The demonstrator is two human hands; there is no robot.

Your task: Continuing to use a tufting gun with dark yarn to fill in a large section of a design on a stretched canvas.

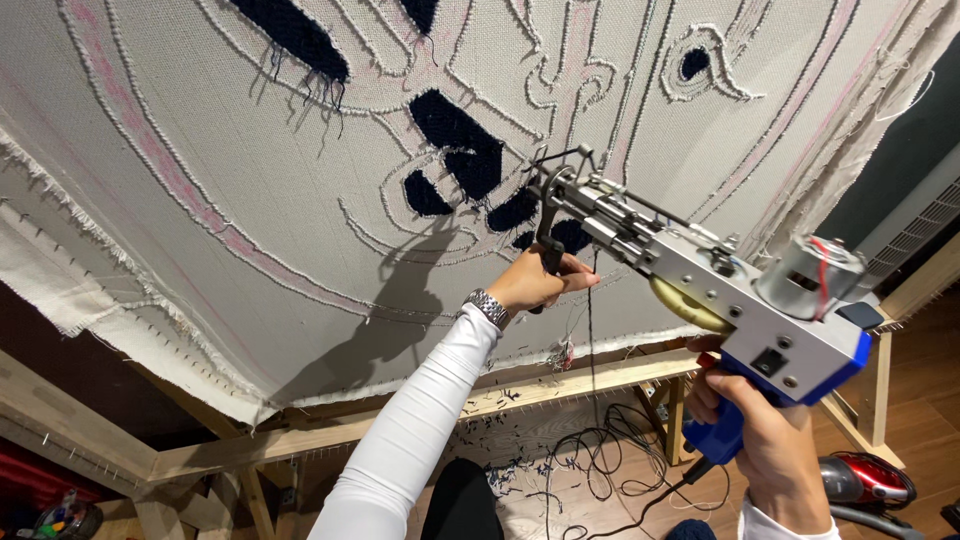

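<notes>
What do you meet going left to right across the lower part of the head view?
Wooden frame beam → white sleeve → wristwatch → left hand on the front handle → dark yarn tangle → right hand on the blue grip → red vacuum cleaner.

Tufting gun point(700, 270): matt brushed metal body, glossy blue plastic grip, shiny metal motor can. Backing cloth point(200, 130): coarse off-white woven fabric, frayed edges, raised white yarn outlines, fuzzy dark navy tufted patches. Frame point(330, 430): raw unfinished wood, rough. Left hand point(530, 283) wears polished metal link watch point(487, 306) and smooth white stretch sleeve point(410, 430). Vacuum point(865, 480): glossy red plastic.
</notes>
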